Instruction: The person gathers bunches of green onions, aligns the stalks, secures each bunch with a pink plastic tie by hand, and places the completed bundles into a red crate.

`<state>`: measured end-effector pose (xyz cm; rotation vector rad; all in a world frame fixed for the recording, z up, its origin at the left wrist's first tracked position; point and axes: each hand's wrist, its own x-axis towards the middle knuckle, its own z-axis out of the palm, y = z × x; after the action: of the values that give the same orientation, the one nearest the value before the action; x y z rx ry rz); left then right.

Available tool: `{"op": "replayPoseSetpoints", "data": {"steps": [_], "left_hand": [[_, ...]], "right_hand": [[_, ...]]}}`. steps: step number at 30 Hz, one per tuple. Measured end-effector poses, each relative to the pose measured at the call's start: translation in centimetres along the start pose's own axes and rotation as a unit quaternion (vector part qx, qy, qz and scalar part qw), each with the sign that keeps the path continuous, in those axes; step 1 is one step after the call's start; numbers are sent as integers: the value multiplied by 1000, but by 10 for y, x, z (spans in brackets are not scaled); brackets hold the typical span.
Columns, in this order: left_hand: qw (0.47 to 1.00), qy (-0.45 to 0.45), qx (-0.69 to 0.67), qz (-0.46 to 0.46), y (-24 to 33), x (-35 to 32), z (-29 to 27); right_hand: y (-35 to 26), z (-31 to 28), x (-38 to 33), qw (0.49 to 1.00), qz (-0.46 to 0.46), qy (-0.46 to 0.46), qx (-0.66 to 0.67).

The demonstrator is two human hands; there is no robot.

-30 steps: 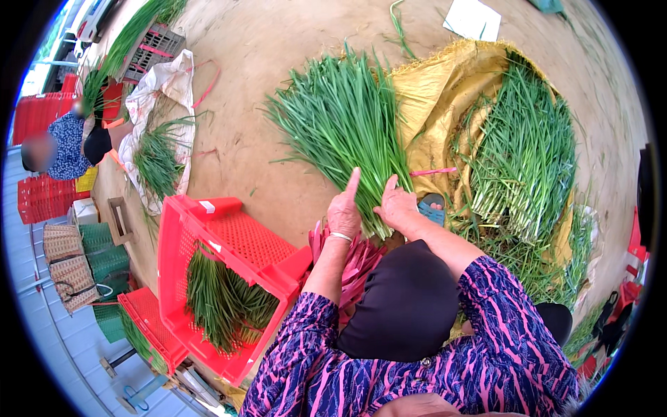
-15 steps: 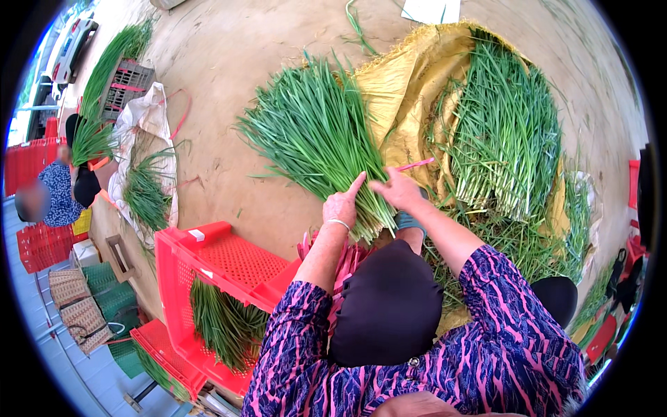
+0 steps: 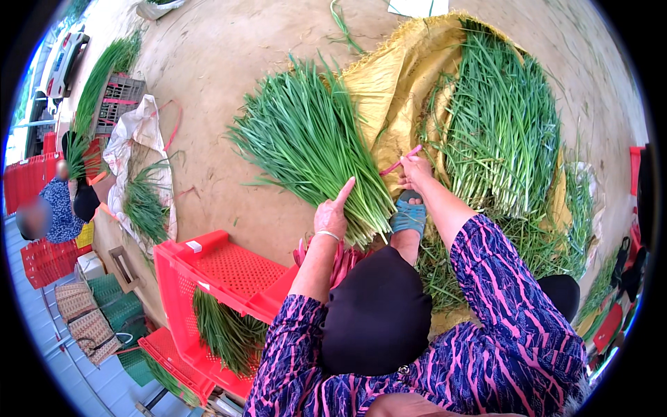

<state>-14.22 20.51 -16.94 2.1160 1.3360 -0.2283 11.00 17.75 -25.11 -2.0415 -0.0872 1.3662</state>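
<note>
A thick bundle of long green chive-like leaves (image 3: 313, 142) lies on the dirt floor, fanning out away from me. My left hand (image 3: 331, 214) presses on the bundle near its cut base, forefinger raised. My right hand (image 3: 417, 169) is just right of the bundle, pinching a thin pink band (image 3: 398, 162). My foot in a blue sandal (image 3: 408, 214) rests beside the bundle's base. Pink strips (image 3: 345, 258) lie by my left wrist.
A yellow sack (image 3: 389, 90) spreads under a large pile of loose greens (image 3: 500, 132) at the right. A red plastic crate (image 3: 222, 278) with greens inside stands at my left. Another person (image 3: 59, 208) sits far left by red crates, woven baskets and a white sack.
My right hand has left the bundle and moved right, now holding the pink band. My left hand stays on the bundle's base. The view has shifted closer.
</note>
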Motion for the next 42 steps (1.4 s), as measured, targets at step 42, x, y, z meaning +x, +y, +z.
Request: {"op": "replayPoseSetpoints", "data": {"steps": [42], "left_hand": [[973,77,-205,-71,9,25,37]], "right_hand": [[11,77,-104,948,-279,-144,-60]]}}
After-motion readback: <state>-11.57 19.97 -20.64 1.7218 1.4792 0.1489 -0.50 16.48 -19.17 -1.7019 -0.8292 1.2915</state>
